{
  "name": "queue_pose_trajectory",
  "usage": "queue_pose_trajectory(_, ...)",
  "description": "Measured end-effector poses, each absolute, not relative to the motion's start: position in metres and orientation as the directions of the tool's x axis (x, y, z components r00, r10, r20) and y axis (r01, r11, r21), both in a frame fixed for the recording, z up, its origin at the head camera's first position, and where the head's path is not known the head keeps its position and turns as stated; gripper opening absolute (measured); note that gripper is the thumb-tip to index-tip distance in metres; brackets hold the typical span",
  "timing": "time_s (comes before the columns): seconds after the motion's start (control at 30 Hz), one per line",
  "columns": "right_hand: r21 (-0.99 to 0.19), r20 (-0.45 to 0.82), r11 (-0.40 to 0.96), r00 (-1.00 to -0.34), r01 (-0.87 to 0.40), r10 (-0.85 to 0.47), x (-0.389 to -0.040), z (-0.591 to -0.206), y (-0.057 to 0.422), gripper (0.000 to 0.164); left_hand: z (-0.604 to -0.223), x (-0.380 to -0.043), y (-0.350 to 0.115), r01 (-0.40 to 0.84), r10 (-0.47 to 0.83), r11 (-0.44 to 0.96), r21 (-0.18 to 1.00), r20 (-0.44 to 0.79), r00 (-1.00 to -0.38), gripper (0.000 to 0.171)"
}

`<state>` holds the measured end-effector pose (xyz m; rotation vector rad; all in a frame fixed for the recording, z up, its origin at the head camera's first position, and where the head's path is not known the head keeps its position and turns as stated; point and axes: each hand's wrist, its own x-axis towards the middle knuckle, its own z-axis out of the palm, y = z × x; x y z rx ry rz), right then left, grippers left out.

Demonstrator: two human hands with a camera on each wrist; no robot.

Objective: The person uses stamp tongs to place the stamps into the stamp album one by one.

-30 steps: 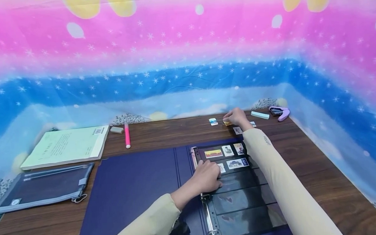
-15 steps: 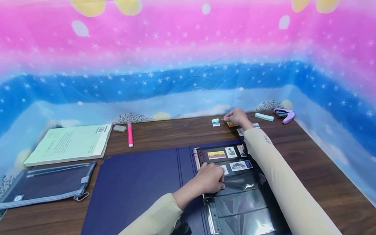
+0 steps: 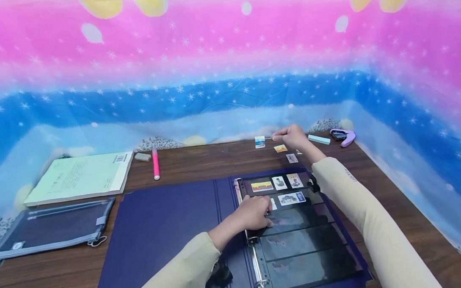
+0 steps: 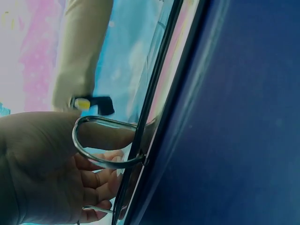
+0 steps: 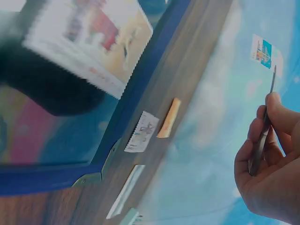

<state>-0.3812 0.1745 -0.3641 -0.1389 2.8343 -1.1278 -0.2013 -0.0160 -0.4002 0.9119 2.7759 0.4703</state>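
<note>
Up at the table's far side, my right hand [image 3: 292,137] grips slim metal tweezers [image 5: 263,136]. Their tips hold a blue-and-white postage stamp [image 5: 262,50], raised against the backdrop in the right wrist view. My left hand [image 3: 253,212] rests on the black pocket page of a stamp album [image 3: 172,222], beside the metal ring [image 4: 77,136], its fingertips against the page. Stamps sit in the page's upper two rows, including a red-yellow one [image 3: 262,186] and a wide building one [image 3: 291,198]. My left hand partly covers one stamp in the second row.
Loose on the table behind the album lie an orange stamp [image 3: 280,148] and a grey stamp [image 3: 291,158]. Farther right are a pale blue strip [image 3: 319,139] and a purple stapler [image 3: 343,136]. A book [image 3: 81,176], mesh pouch [image 3: 62,228], eraser [image 3: 142,157] and pink marker [image 3: 156,164] lie left.
My right hand has risen, lifting the blue-and-white stamp off the table in the tweezers and uncovering the orange stamp. My left hand stays on the page.
</note>
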Motion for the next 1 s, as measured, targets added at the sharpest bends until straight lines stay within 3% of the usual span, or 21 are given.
queue_pose_trajectory(0.13, -0.693, 0.012, 0.707, -0.983, -0.140, -0.183, -0.364, -0.358, 0.178, 0.028, -0.400, -0.209, -0.019, 0.543, 0.625, 0.739, 0.399, -0.102, -0.774, 0.023)
queue_pose_trajectory(0.33, -0.712, 0.116, 0.648, -0.955, -0.271, -0.272, -0.332, -0.359, 0.182, 0.024, -0.401, -0.220, -0.029, 0.527, 0.692, 0.638, 0.561, -0.117, -0.713, 0.010)
queue_pose_trajectory(0.5, -0.688, 0.152, 0.639, -0.929, -0.343, -0.336, -0.307, -0.363, 0.185, 0.022, -0.400, -0.226, -0.037, 0.538, 0.734, 0.582, 0.610, -0.110, -0.670, 0.017)
queue_pose_trajectory(0.77, -0.700, 0.011, 0.675, -0.949, -0.232, -0.316, -0.270, -0.393, 0.194, 0.019, -0.399, -0.233, -0.041, 0.526, 0.780, 0.528, 0.667, -0.135, -0.611, 0.018)
queue_pose_trajectory(1.0, -0.715, -0.126, 0.688, -0.945, -0.124, -0.301, -0.247, -0.411, 0.197, 0.019, -0.397, -0.230, -0.039, 0.451, 0.770, 0.523, 0.723, -0.173, -0.614, 0.016)
